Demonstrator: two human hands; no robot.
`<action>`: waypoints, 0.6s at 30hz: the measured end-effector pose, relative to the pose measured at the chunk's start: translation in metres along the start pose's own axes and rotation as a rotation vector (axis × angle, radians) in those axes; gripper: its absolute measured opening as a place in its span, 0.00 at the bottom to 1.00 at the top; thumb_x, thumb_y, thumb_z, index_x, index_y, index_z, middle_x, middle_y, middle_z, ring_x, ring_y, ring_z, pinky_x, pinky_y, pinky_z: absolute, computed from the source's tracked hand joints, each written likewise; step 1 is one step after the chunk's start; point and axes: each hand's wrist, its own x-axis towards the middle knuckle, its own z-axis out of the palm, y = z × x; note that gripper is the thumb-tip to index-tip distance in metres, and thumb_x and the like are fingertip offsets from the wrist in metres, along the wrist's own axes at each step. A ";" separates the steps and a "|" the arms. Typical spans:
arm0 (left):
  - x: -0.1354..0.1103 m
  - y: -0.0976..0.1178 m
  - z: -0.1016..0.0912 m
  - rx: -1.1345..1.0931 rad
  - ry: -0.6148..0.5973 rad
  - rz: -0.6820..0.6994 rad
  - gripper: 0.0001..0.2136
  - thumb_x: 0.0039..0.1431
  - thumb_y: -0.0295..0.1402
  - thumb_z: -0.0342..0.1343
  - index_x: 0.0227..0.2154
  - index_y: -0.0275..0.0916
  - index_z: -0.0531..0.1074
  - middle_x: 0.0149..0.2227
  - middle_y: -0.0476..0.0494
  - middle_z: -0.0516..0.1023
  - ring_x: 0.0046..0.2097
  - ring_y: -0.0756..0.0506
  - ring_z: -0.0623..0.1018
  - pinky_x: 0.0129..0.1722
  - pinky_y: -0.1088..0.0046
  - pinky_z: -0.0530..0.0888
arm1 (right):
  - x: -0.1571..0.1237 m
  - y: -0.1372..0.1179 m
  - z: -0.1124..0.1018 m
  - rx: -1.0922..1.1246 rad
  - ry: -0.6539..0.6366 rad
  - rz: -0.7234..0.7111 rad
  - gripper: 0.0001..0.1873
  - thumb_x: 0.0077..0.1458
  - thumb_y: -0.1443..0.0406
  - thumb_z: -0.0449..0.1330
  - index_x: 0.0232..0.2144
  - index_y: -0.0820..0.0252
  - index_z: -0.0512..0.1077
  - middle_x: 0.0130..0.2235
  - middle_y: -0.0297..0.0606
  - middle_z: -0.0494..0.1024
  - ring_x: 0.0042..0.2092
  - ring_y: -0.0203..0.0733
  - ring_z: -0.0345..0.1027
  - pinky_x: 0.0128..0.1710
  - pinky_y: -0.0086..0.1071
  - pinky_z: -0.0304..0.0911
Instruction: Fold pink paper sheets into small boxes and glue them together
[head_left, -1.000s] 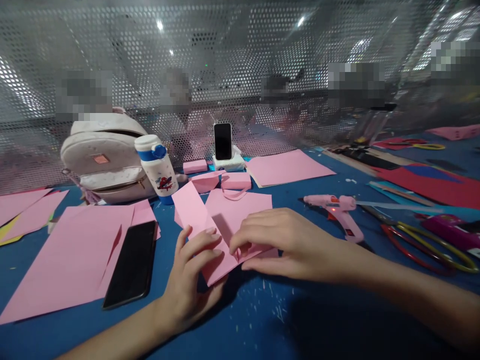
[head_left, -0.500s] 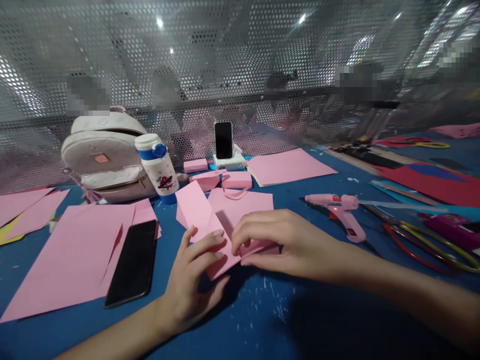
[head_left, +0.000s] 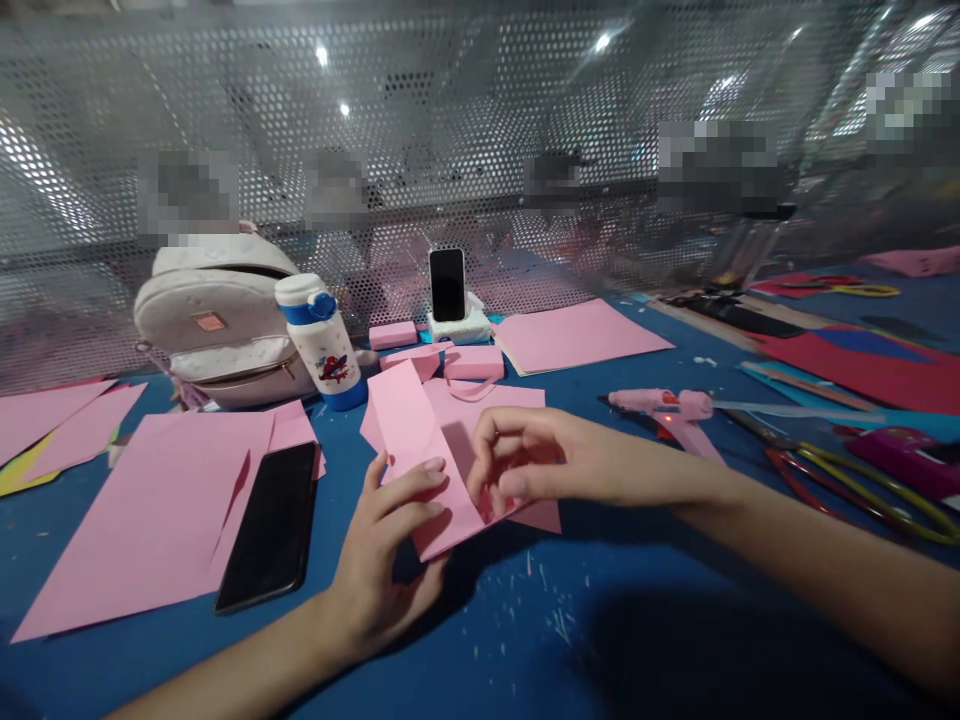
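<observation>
A folded piece of pink paper (head_left: pixel 410 432) stands partly upright in front of me. My left hand (head_left: pixel 386 555) grips it from the left, fingers spread over its outer face and the thumb under the bottom edge. Curled inside the fold, the fingers of my right hand (head_left: pixel 544 460) press on the paper near its lower crease; their tips are partly hidden. Behind the right hand lies more pink paper (head_left: pixel 517 398), flat on the blue table (head_left: pixel 525 640). Small pink paper boxes (head_left: pixel 474 362) and a curved paper strip sit just beyond.
Left are a black phone (head_left: pixel 270 525), pink sheets (head_left: pixel 150 510), a bottle (head_left: pixel 322 345) and a backpack (head_left: pixel 217 320). Right are a pink glue gun (head_left: pixel 667 405), scissors (head_left: pixel 862 490) and coloured paper (head_left: pixel 862 365). Another phone (head_left: pixel 448 285) stands at the back before a perforated metal screen (head_left: pixel 480 120).
My right hand has lifted slightly and its fingers have curled further into the fold. The paper's upright flap has shifted a little to the right; my left hand keeps its hold.
</observation>
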 end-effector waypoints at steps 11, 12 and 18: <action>0.003 0.000 -0.001 -0.029 0.020 0.008 0.20 0.57 0.21 0.58 0.52 0.35 0.63 0.53 0.35 0.72 0.61 0.41 0.71 0.68 0.53 0.55 | 0.010 0.022 -0.004 0.351 -0.140 0.195 0.12 0.63 0.60 0.57 0.35 0.65 0.70 0.33 0.43 0.81 0.30 0.33 0.72 0.34 0.28 0.67; 0.004 0.000 -0.001 -0.036 0.021 0.011 0.20 0.57 0.20 0.58 0.52 0.35 0.63 0.53 0.35 0.72 0.61 0.42 0.70 0.69 0.53 0.55 | 0.011 0.027 -0.002 0.361 -0.149 0.213 0.13 0.62 0.60 0.58 0.35 0.66 0.71 0.33 0.43 0.81 0.30 0.33 0.72 0.34 0.28 0.67; 0.004 -0.001 0.001 -0.164 0.033 -0.012 0.23 0.57 0.18 0.59 0.54 0.34 0.62 0.54 0.36 0.69 0.61 0.43 0.68 0.68 0.58 0.58 | 0.013 0.040 0.012 0.467 -0.168 0.303 0.10 0.56 0.63 0.59 0.29 0.67 0.74 0.24 0.35 0.75 0.24 0.29 0.66 0.25 0.23 0.60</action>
